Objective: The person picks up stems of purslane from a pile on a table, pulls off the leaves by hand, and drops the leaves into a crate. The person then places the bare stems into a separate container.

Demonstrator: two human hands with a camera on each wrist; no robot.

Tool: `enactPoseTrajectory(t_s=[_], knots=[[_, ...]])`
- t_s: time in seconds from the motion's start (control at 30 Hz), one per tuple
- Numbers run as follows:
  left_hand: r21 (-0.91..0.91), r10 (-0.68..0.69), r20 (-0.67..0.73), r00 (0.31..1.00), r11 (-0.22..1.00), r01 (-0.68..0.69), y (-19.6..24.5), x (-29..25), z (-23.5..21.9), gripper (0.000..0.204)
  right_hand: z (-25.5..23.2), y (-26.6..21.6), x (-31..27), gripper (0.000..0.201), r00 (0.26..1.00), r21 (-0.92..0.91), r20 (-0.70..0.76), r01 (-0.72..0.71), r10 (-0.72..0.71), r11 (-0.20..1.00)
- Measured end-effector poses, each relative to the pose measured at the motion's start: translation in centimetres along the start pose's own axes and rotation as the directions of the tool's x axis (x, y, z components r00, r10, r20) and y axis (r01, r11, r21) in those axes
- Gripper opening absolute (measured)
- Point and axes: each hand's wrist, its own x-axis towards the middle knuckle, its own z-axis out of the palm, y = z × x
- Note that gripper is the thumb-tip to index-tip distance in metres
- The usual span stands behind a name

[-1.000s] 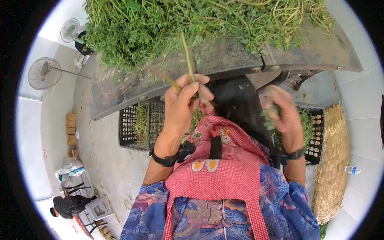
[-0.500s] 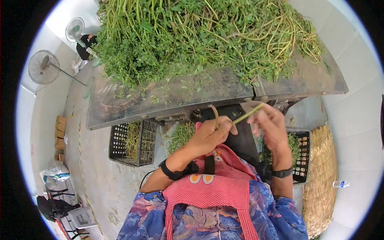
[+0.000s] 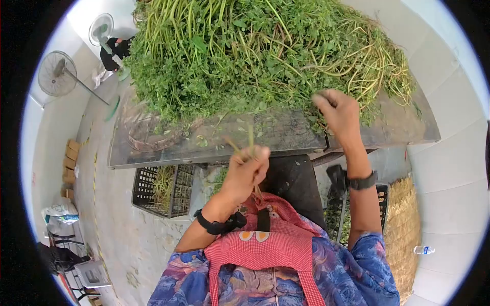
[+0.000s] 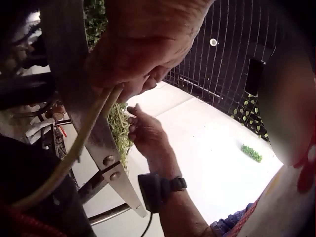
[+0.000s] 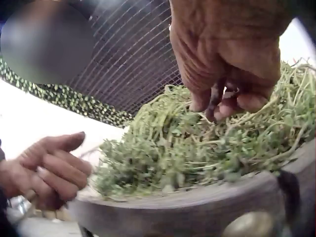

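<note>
In the head view my left hand (image 3: 241, 178) holds a few long green-brown plant stems (image 3: 251, 136) in its curled fingers, above my lap by the table edge. The left wrist view shows a thick bare stem (image 4: 74, 150) running down from that grip. My right hand (image 3: 341, 116) is over the near right edge of a big heap of leafy green plants (image 3: 214, 71). Close up in the right wrist view, the right hand (image 5: 232, 64) has loosely bent fingers with a gap by the thumb, fingertips right at the heap's stems. No stem shows in its fingers.
The heap lies on a dark table (image 3: 286, 135) with loose leaves along its front edge. Below stand a black crate (image 3: 176, 196) with stems at the left and another black crate (image 3: 334, 217) at the right. A straw bale (image 3: 400, 224) and a plastic bottle (image 3: 423, 250) lie further right.
My hands came together at a stem half a second ago, then parted. The right hand has gone up and forward to the heap; the left has moved back left, keeping its stems.
</note>
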Motion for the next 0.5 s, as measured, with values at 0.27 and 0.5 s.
enactPoseTrajectory(t_s=[0.27,0.5], knots=[[-0.159,0.027,-0.082,0.996,0.987,-0.04,2.4,1.9,-0.7,0.042,2.3,2.2,3.2,0.027,1.0,-0.351,-0.002,0.007,-0.009,0.936],[0.057,0.177,-0.229,0.957,0.984,-0.169,4.0,3.5,0.1,0.031,3.6,-3.8,-3.2,0.022,0.91,0.451,0.338,-0.38,0.24,0.808]])
